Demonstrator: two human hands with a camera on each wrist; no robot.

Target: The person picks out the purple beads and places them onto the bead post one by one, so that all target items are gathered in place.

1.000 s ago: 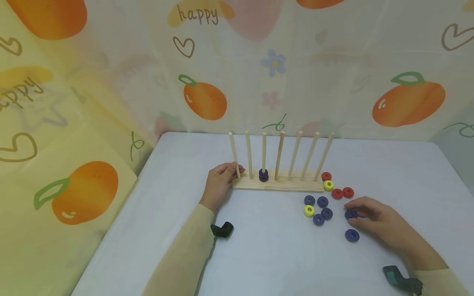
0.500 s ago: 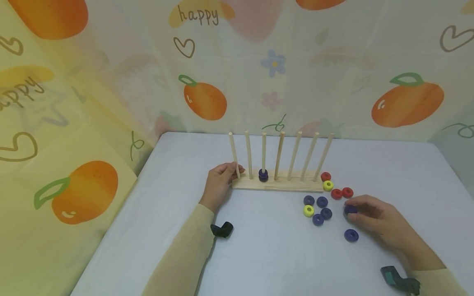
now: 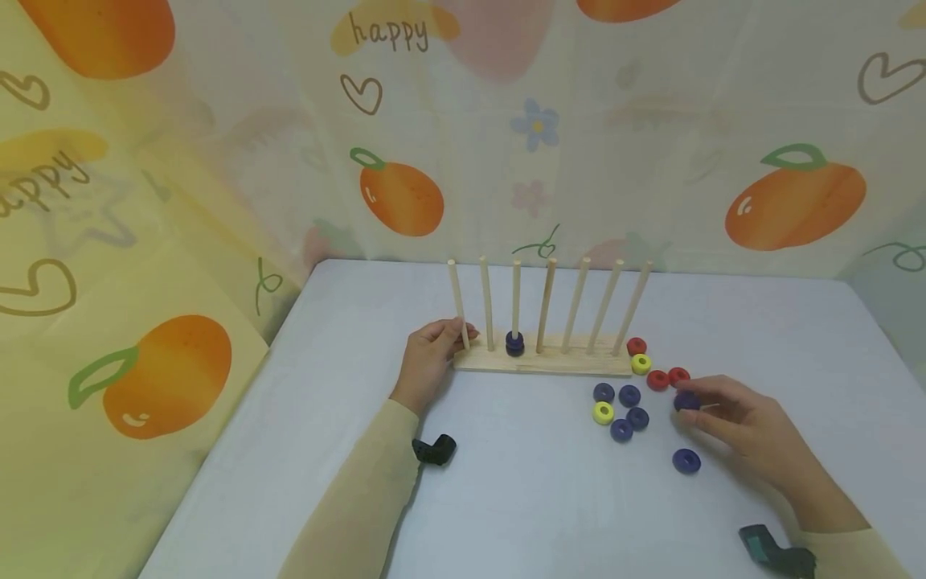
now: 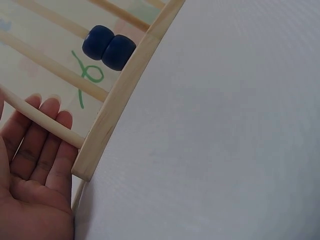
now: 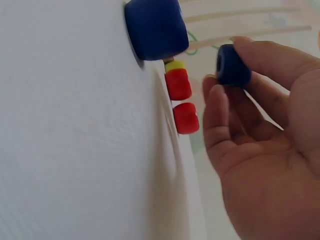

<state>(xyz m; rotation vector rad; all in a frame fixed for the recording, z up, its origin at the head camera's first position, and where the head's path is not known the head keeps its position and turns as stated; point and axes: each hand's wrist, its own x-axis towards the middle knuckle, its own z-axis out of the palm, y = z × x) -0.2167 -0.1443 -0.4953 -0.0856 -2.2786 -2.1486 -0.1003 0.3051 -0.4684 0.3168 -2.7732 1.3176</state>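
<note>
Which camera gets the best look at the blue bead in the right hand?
The right wrist view: the blue bead appears largest there, pinched in the right hand. The head view shows it much smaller; the left wrist view doesn't show it.

Fruit-print backdrop (image 3: 615,193), yellow left wall (image 3: 79,498), white tabletop (image 3: 535,498)

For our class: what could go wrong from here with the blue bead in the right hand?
The right hand pinches a small blue bead, which might slip out. Red beads lie close by and could be knocked. If the left hand, holding the end peg, pulled, the wooden rack might shift.
</note>
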